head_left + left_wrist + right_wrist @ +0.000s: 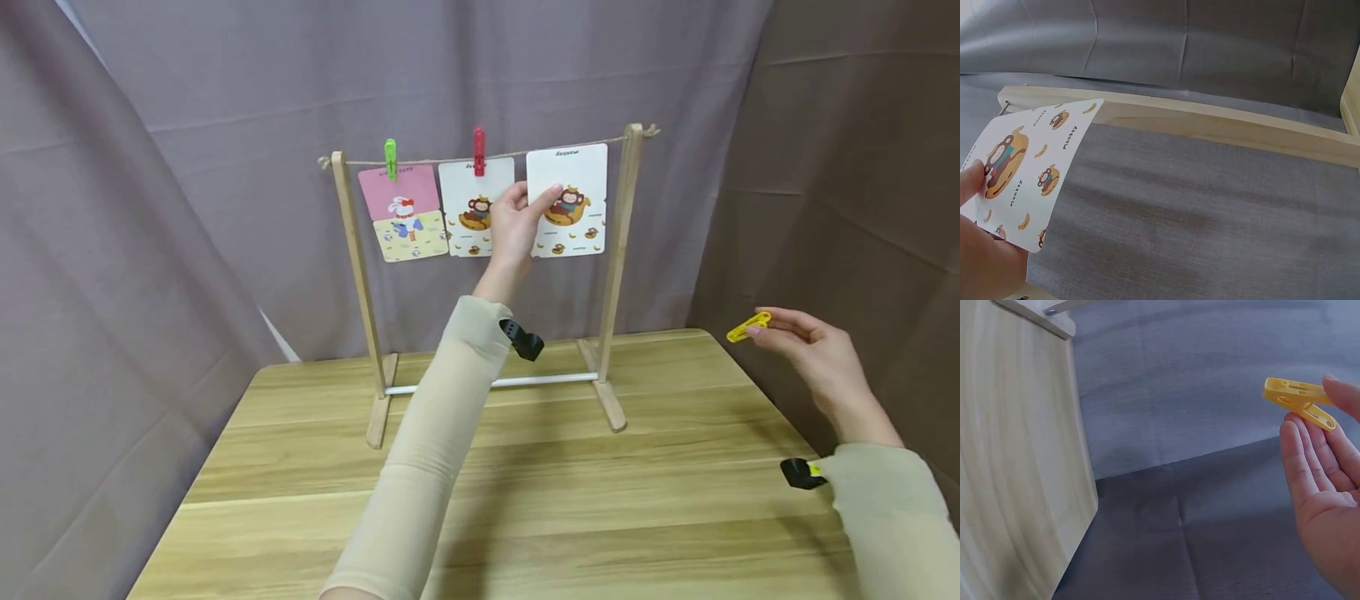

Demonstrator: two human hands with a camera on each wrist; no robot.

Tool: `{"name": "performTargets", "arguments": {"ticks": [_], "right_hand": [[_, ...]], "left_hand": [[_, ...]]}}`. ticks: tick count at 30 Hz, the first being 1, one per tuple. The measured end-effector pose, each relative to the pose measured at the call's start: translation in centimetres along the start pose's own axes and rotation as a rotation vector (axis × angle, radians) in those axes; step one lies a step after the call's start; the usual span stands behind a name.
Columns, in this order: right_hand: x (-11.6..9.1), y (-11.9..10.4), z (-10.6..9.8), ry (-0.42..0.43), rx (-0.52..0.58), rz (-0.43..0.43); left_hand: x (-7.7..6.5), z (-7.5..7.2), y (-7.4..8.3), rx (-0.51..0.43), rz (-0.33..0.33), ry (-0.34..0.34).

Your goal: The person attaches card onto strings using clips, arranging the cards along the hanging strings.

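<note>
My left hand [517, 229] pinches a white card with a monkey print [567, 237] by its left side, thumb in front. The card's top edge is level with the string [420, 161], near the right post; no clothespin shows on it. In the left wrist view the same card [1029, 153] shows bananas and monkeys. My right hand [828, 367] pinches a yellow clothespin [748, 327] between thumb and fingers, off to the right of the rack. Up close in the right wrist view, the yellow clothespin [1297, 397] points away from the fingers.
A red clothespin [479, 152] holds a matching monkey card [457, 179] on the string. Left of it, a green clothespin [390, 160] holds a pink and yellow rabbit card [375, 187]. The wooden rack [615, 275] stands on a wood-grain table [660, 500], with grey curtains behind.
</note>
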State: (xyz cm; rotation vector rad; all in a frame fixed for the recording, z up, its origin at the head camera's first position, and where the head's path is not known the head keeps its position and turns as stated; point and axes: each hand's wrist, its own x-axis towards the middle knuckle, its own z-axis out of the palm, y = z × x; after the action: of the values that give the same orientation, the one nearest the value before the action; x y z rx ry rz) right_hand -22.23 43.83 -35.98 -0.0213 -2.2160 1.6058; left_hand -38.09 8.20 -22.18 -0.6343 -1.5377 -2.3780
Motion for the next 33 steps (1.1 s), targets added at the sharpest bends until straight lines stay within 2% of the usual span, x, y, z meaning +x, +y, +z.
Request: {"name": "performTargets", "arguments": {"ticks": [5, 7, 10, 17, 25, 30, 33], "right_hand": [[2.0, -0.6, -0.4, 0.015, 0.331, -0.034], [3.0, -0.9, -0.7, 0.037, 0.400, -0.031], [4.4, -1.7, -1.2, 0.086, 0.407, -0.003], [7.6, -4.5, -1.9, 0.179, 0.342, 0.042], [10.6, -8.1, -2.2, 0.230, 0.407, 0.026], [11.9, -10.2, -2.5, 0.244, 0.448, 0.016], [12.4, -12.0, -2.2, 0.238, 0.434, 0.005]], "left_hand": [[0.1, -0.2, 0.4, 0.012, 0.023, 0.003], [0.1, -0.2, 0.4, 0.020, 0.020, -0.005], [0.1, -0.1, 0.4, 0.034, 0.008, -0.015], [0.0, 0.0, 0.1, 0.046, 0.003, -0.016], [0.0, 0.0, 0.0, 0.064, 0.005, -0.016], [0.2, 0.2, 0.1, 0.059, 0.001, -0.019], [0.2, 0.2, 0.2, 0.052, 0.009, -0.031]]}}
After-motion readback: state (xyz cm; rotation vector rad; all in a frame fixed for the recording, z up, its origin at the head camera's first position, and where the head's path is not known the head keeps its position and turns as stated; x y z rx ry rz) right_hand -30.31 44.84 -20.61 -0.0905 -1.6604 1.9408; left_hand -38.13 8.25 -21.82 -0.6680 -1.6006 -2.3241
